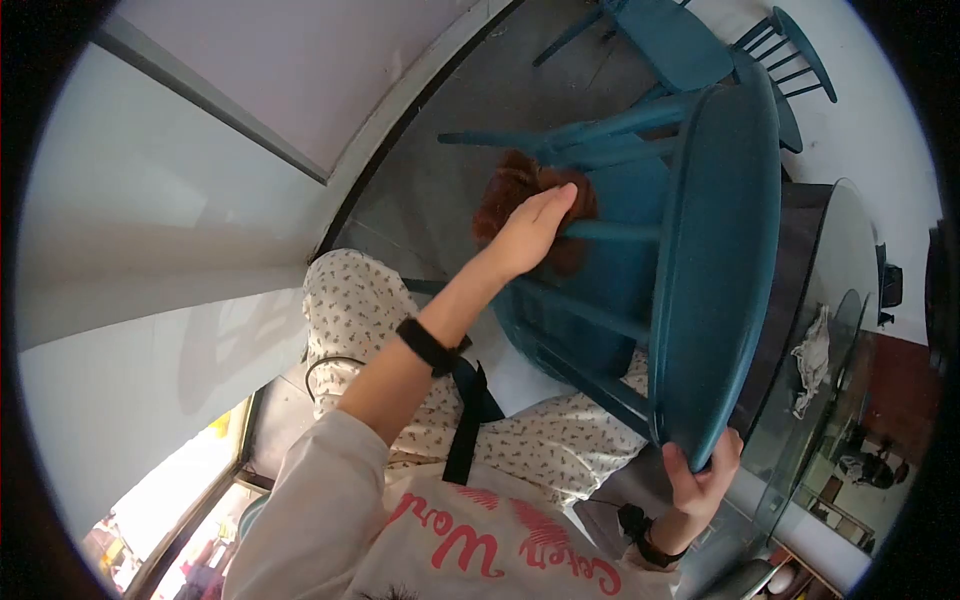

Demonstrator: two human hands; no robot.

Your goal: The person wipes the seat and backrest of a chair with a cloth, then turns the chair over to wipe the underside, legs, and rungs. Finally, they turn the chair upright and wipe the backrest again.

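Note:
A teal wooden chair [715, 260] is tilted in front of me, with its broad curved top rail on the right and its spindles running toward the seat. My left hand [535, 228] is closed on a fluffy brown cloth [500, 197], which is pressed against a back spindle near the seat. Part of the cloth shows past the fingers, on the far side of the spindle. At the near end of the top rail, my right hand [703, 470] grips the chair with the thumb on one side and the fingers around the edge.
More teal chairs [680, 45] stand at the back. A glass-topped table [820, 260] with a crumpled whitish cloth [812, 360] on it is close on the right. To the left is a pale wall panel [180, 220]. Grey floor tiles [400, 190] lie beyond my knee.

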